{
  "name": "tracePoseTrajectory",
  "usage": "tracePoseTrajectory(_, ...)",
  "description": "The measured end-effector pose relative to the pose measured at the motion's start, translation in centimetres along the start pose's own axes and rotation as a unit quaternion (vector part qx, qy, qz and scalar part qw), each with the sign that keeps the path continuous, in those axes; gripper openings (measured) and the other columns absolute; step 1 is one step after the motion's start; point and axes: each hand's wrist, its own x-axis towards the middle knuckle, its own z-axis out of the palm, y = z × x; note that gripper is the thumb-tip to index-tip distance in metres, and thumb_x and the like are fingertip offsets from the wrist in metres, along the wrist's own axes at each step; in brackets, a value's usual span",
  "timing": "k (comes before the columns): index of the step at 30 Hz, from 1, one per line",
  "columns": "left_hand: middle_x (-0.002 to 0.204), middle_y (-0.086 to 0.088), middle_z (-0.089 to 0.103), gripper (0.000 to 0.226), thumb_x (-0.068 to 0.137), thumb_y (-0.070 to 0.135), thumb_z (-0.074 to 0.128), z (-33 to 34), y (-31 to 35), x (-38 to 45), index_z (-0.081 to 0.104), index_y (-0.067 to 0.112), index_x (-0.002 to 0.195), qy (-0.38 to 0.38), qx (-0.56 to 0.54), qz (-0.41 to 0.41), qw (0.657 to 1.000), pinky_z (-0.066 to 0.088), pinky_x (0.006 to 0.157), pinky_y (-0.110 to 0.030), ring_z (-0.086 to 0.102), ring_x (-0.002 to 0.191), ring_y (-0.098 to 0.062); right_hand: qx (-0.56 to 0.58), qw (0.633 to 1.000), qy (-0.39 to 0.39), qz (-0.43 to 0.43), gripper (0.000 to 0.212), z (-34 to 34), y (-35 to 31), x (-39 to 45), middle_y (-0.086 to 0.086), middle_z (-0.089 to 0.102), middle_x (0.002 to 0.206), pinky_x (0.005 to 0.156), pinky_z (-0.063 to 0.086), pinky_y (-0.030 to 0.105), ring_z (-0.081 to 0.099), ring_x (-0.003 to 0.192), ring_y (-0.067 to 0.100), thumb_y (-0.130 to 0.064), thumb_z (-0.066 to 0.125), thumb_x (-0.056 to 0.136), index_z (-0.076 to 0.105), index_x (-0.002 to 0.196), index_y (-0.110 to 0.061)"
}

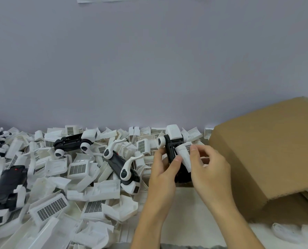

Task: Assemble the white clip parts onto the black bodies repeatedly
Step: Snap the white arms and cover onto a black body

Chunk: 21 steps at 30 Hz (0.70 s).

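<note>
1. While I watch through the head camera, my left hand (165,168) grips a black body (174,159), fingers curled round its left side and thumb laid across its front.
2. My right hand (210,168) pinches a white clip part (183,156) with a grilled face, held against the body's right side.
3. That body stands nearly upright above the table's far middle, with a white cap (174,132) on its top end and a white round pivot (161,142) on its left.
4. Loose white clip parts (81,178) lie heaped over the left half of the white table (189,212), reaching back to the wall.
5. Two finished black bodies with white arms lie in the heap, one (72,141) near the wall and one (121,168) just left of my hands.
6. Further black bodies (7,184) sit at the left edge.
7. On the right stands a brown cardboard box (268,150), tilted, close beside my right hand.
8. Behind everything rises a plain pale grey-lilac wall (149,60).
</note>
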Motion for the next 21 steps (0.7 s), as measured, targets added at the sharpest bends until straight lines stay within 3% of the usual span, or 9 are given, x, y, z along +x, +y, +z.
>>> tracePoseTrajectory(2, 0.113, -0.001, 0.076, 0.033, 0.102, 0.019, 0.056, 0.2, 0.1, 0.0, 0.056, 0.027, 0.134, 0.002, -0.004, -0.005, 1.000, 0.057, 0.094, -0.038, 0.072, 0.108, -0.019, -0.023, 0.998, -0.026, -0.047, 0.021, -0.5, 0.0, 0.0, -0.016, 0.070, 0.078, 0.066, 0.046, 0.018, 0.064, 0.079, 0.003, -0.031, 0.058, 0.098, 0.070, 0.082, -0.035)
tracePoseTrajectory(4, 0.115, -0.003, 0.075, 0.037, 0.102, 0.021, 0.057, 0.3, 0.2, 0.0, 0.053, 0.026, 0.139, 0.004, -0.004, -0.003, 1.000, 0.052, 0.103, -0.051, 0.071, 0.111, -0.021, -0.026, 0.995, -0.076, -0.065, 0.020, -0.7, -0.1, -0.1, -0.023, 0.069, 0.085, 0.072, 0.051, 0.022, 0.065, 0.083, 0.003, -0.036, 0.061, 0.096, 0.069, 0.079, -0.040)
tracePoseTrajectory(8, 0.112, 0.007, 0.076, 0.033, 0.105, 0.020, 0.051, 0.1, 0.1, 0.1, 0.058, 0.031, 0.135, 0.010, -0.014, 0.007, 1.000, 0.056, 0.095, -0.032, 0.071, 0.109, -0.011, -0.019, 0.991, -0.116, -0.059, 0.022, -1.1, -0.2, -0.1, -0.023, 0.070, 0.094, 0.082, 0.056, 0.035, 0.066, 0.092, 0.004, -0.032, 0.068, 0.091, 0.064, 0.082, -0.052)
tracePoseTrajectory(10, 0.110, 0.014, 0.076, 0.032, 0.107, 0.018, 0.046, 0.0, 0.0, 0.2, 0.059, 0.035, 0.131, 0.002, -0.029, -0.001, 1.000, 0.057, 0.085, -0.019, 0.070, 0.106, -0.003, -0.027, 0.993, -0.095, -0.063, 0.019, -1.2, -0.2, 0.0, -0.018, 0.071, 0.086, 0.078, 0.057, 0.035, 0.066, 0.086, 0.004, -0.030, 0.071, 0.090, 0.066, 0.081, -0.047)
tracePoseTrajectory(12, 0.111, 0.009, 0.077, 0.033, 0.107, 0.015, 0.044, -0.1, 0.0, 0.2, 0.060, 0.033, 0.130, 0.002, -0.030, -0.005, 1.000, 0.056, 0.079, -0.015, 0.071, 0.105, -0.005, -0.028, 0.996, -0.051, -0.067, 0.006, -1.3, -0.4, 0.1, -0.014, 0.069, 0.082, 0.073, 0.056, 0.033, 0.065, 0.080, 0.005, -0.032, 0.072, 0.088, 0.071, 0.084, -0.037)
tracePoseTrajectory(15, 0.113, 0.008, 0.076, 0.034, 0.108, 0.014, 0.044, 0.1, 0.1, 0.2, 0.060, 0.033, 0.131, 0.008, -0.035, 0.001, 0.999, 0.055, 0.079, -0.013, 0.071, 0.107, -0.006, -0.028, 0.996, -0.017, -0.078, 0.004, -1.2, -0.8, 0.1, -0.013, 0.068, 0.081, 0.069, 0.054, 0.027, 0.065, 0.078, 0.005, -0.037, 0.072, 0.085, 0.069, 0.083, -0.038)
tracePoseTrajectory(18, 0.115, 0.019, 0.074, 0.036, 0.108, 0.022, 0.042, 0.3, 0.1, 0.1, 0.065, 0.047, 0.122, 0.015, -0.026, 0.004, 1.000, 0.057, 0.093, -0.026, 0.068, 0.112, -0.002, -0.061, 0.993, -0.049, -0.087, 0.013, -0.7, -0.9, -0.2, -0.012, 0.068, 0.078, 0.068, 0.054, 0.031, 0.065, 0.076, 0.007, -0.043, 0.069, 0.085, 0.073, 0.084, -0.031)
tracePoseTrajectory(21, 0.114, 0.017, 0.074, 0.032, 0.108, 0.027, 0.042, 0.4, 0.1, -0.1, 0.069, 0.041, 0.119, 0.012, -0.011, 0.008, 1.000, 0.057, 0.093, -0.032, 0.068, 0.111, -0.003, -0.092, 0.991, -0.052, -0.087, 0.023, -0.4, -0.8, -0.3, -0.011, 0.066, 0.075, 0.066, 0.054, 0.033, 0.063, 0.073, 0.007, -0.050, 0.065, 0.086, 0.073, 0.083, -0.029)
